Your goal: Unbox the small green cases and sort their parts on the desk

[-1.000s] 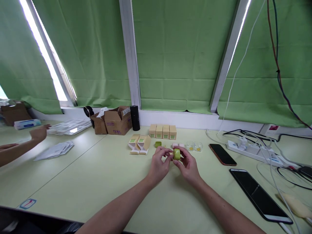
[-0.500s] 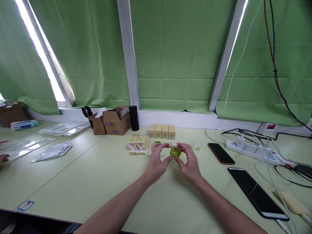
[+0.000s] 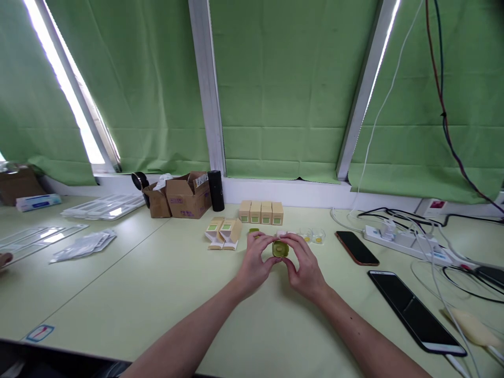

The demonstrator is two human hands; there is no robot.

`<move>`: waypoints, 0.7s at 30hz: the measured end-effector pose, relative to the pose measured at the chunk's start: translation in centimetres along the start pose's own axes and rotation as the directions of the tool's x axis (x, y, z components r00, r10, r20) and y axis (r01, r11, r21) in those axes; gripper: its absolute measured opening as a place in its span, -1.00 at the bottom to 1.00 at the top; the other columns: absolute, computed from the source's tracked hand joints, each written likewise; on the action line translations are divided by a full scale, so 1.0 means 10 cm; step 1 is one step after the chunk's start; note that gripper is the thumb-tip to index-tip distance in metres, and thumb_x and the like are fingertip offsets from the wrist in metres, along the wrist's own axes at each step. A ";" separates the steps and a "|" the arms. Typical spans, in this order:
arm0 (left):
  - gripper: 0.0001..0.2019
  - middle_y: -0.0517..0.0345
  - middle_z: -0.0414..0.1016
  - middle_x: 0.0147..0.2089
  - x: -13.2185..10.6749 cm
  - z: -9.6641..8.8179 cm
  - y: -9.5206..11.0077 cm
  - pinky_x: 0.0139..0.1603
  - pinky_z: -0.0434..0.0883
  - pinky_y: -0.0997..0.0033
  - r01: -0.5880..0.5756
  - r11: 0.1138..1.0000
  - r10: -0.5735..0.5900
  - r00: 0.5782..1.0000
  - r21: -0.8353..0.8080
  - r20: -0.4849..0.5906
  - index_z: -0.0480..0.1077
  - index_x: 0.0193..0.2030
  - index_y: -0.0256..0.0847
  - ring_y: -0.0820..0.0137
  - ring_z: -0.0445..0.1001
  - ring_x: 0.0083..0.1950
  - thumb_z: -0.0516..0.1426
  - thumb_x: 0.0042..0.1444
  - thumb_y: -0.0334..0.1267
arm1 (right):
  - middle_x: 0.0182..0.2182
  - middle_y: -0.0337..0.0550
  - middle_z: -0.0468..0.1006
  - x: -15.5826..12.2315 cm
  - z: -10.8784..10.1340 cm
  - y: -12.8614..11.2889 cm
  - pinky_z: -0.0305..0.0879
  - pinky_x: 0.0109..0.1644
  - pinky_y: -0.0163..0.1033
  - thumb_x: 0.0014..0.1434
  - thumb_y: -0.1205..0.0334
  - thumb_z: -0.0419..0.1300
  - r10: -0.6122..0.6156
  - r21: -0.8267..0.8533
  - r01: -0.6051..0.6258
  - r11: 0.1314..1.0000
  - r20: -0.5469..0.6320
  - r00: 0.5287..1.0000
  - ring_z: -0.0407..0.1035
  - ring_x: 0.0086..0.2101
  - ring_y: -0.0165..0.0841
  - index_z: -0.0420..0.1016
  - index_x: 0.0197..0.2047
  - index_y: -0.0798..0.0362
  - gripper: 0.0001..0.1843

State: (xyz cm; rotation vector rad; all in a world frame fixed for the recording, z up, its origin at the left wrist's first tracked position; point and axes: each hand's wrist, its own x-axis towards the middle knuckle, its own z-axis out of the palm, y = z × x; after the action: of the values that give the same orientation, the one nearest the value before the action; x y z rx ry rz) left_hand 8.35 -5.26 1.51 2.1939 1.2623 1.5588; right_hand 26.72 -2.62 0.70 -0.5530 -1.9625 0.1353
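A small olive-green square container point(image 3: 280, 249) is held up between the fingertips of both hands above the table. My left hand point(image 3: 255, 265) pinches its left side and my right hand point(image 3: 305, 265) its right side, thumbs below and fingers on top. Just behind it, a small white piece point(image 3: 281, 232) shows partly. Another green piece point(image 3: 254, 230) lies behind my left fingers, mostly hidden. Small clear plastic pieces with yellow spots point(image 3: 317, 237) rest to the right, beyond my right hand. Two opened beige cartons point(image 3: 223, 233) lie left of my hands.
Several closed beige cartons point(image 3: 261, 212) stand in a row behind. Two phones point(image 3: 357, 248) and a power strip point(image 3: 409, 241) with tangled cables lie right. A brown cardboard box point(image 3: 188, 195), black cylinder point(image 3: 216, 190) and plastic pouches point(image 3: 84, 244) are left. Another person's hand point(image 3: 5, 259) shows far left.
Both hands have turned the green container more level and shifted it slightly left. More of the clear plastic pieces shows behind my right hand. The other person's hand moved slightly.
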 end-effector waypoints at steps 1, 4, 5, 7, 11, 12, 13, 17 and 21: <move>-0.59 0.03 0.57 0.02 0.00 0.00 -0.01 0.23 0.40 -0.08 -0.001 1.000 0.001 1.000 0.005 -0.009 0.48 0.13 -0.06 0.09 0.27 0.24 0.33 0.15 -0.40 | 0.19 0.07 0.41 0.00 -0.01 0.00 0.43 0.25 0.16 0.29 0.42 0.09 -0.015 -0.014 0.015 1.000 -0.015 1.000 0.34 0.22 -0.07 0.28 0.34 -0.09 -0.43; -0.59 0.02 0.58 0.01 -0.01 0.01 -0.02 0.21 0.41 -0.10 -0.007 0.999 0.009 0.999 0.037 -0.033 0.48 0.11 -0.08 0.08 0.29 0.22 0.33 0.13 -0.42 | 0.08 0.04 0.46 0.02 -0.02 0.02 0.47 0.14 0.17 0.28 0.41 0.14 -0.076 -0.098 0.066 0.993 -0.095 0.993 0.38 0.11 -0.06 0.42 0.24 -0.10 -0.51; -0.58 0.01 0.58 0.01 -0.01 0.01 -0.02 0.20 0.42 -0.11 -0.015 0.999 0.017 0.999 0.050 -0.034 0.48 0.12 -0.08 0.07 0.29 0.22 0.33 0.13 -0.42 | 0.02 0.02 0.48 0.02 -0.03 0.03 0.48 0.09 0.16 0.27 0.41 0.16 -0.089 -0.130 0.073 0.989 -0.121 0.989 0.39 0.06 -0.07 0.49 0.17 -0.11 -0.56; -0.57 -0.02 0.57 0.03 -0.02 0.02 -0.02 0.19 0.43 -0.12 -0.043 0.996 0.045 0.999 0.081 -0.028 0.47 0.14 -0.10 0.05 0.29 0.21 0.34 0.13 -0.41 | -0.09 -0.02 0.49 0.02 -0.02 0.03 0.48 0.01 0.12 0.26 0.41 0.19 -0.095 -0.181 0.067 0.981 -0.150 0.984 0.38 -0.03 -0.10 0.58 0.05 -0.13 -0.64; -0.54 -0.06 0.58 0.06 -0.04 0.02 0.00 0.19 0.44 -0.15 -0.121 0.982 0.124 0.992 0.146 -0.014 0.46 0.18 -0.11 0.03 0.29 0.22 0.32 0.14 -0.42 | -0.19 -0.05 0.49 0.02 -0.01 0.02 0.46 -0.06 0.03 0.25 0.42 0.20 -0.092 -0.239 0.055 0.969 -0.146 0.985 0.32 -0.10 -0.13 0.66 -0.08 -0.14 -0.69; -0.54 -0.06 0.58 0.06 -0.05 0.03 0.01 0.19 0.44 -0.15 -0.139 0.977 0.142 0.990 0.159 -0.009 0.46 0.19 -0.11 0.03 0.30 0.22 0.31 0.15 -0.43 | -0.20 -0.05 0.48 0.02 -0.01 0.00 0.45 -0.07 0.01 0.25 0.42 0.20 -0.092 -0.252 0.054 0.966 -0.140 0.986 0.31 -0.11 -0.13 0.66 -0.09 -0.14 -0.69; -0.54 -0.07 0.58 0.07 -0.05 0.03 0.02 0.19 0.44 -0.16 -0.153 0.974 0.156 0.988 0.170 -0.005 0.46 0.20 -0.11 0.03 0.31 0.22 0.29 0.16 -0.44 | -0.21 -0.05 0.48 0.02 -0.01 -0.01 0.44 -0.08 0.00 0.25 0.42 0.19 -0.090 -0.263 0.052 0.963 -0.135 0.987 0.30 -0.11 -0.13 0.67 -0.10 -0.14 -0.69; -0.55 -0.07 0.58 0.08 -0.06 0.03 0.05 0.18 0.44 -0.18 -0.185 0.963 0.188 0.982 0.197 0.001 0.45 0.21 -0.10 0.02 0.33 0.20 0.25 0.19 -0.44 | -0.24 -0.05 0.47 0.02 -0.01 -0.03 0.43 -0.08 -0.01 0.26 0.42 0.18 -0.086 -0.285 0.049 0.957 -0.119 0.989 0.29 -0.12 -0.13 0.68 -0.13 -0.14 -0.69; -0.55 -0.05 0.58 0.08 -0.07 0.03 0.04 0.19 0.44 -0.15 -0.210 0.953 0.214 0.977 0.218 0.004 0.44 0.21 -0.11 0.04 0.33 0.19 0.22 0.20 -0.48 | -0.25 -0.06 0.47 0.02 0.00 -0.03 0.41 -0.08 -0.01 0.25 0.43 0.19 -0.095 -0.296 0.053 0.954 -0.130 0.987 0.28 -0.13 -0.14 0.66 -0.15 -0.10 -0.72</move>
State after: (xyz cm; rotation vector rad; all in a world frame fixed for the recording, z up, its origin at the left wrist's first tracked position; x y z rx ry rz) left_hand 8.81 -5.90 1.16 2.5315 1.2952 1.5869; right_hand 26.54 -2.78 0.95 -0.6598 -1.8707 -0.2407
